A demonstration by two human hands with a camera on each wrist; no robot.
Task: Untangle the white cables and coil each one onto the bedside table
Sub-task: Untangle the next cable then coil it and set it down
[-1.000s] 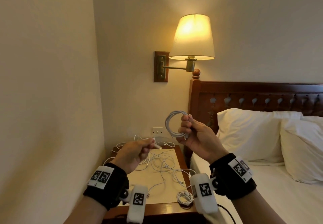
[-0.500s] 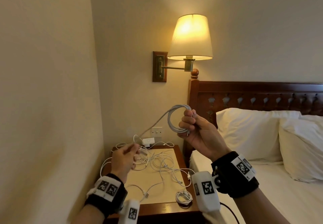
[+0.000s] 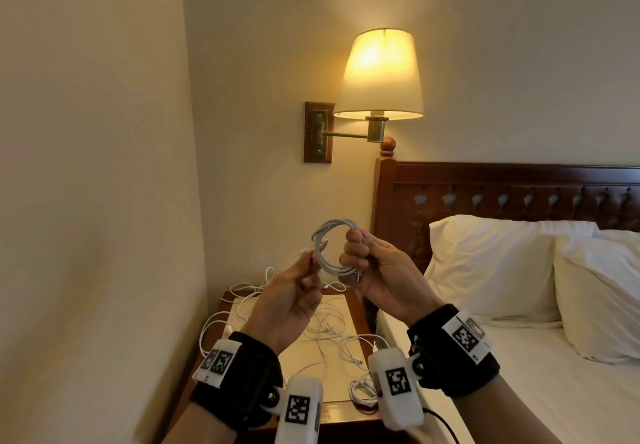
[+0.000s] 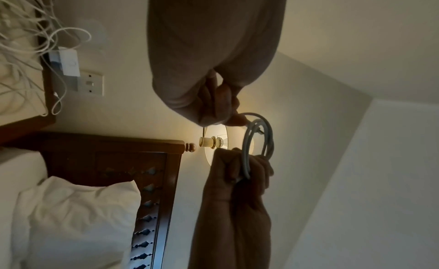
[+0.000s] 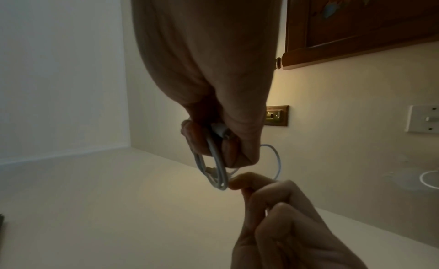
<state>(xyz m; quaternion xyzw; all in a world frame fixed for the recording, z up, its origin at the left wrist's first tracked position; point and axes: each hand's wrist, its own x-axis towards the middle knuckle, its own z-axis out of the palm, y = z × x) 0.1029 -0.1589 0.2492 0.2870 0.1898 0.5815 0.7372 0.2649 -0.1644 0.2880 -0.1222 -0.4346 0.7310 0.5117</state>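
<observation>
Right hand [image 3: 375, 272] grips coil [image 3: 332, 249], left hand [image 3: 289, 300] pinches its tail; slack grip could let loops spring open.

No readable text, only black-and-white square code markers on the wrist bands [image 3: 221, 363], no brands

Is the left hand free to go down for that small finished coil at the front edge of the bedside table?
Probably not yet: the left hand pinches the tail of the coil gripped by the right hand. The small coil lies unobstructed.
</observation>
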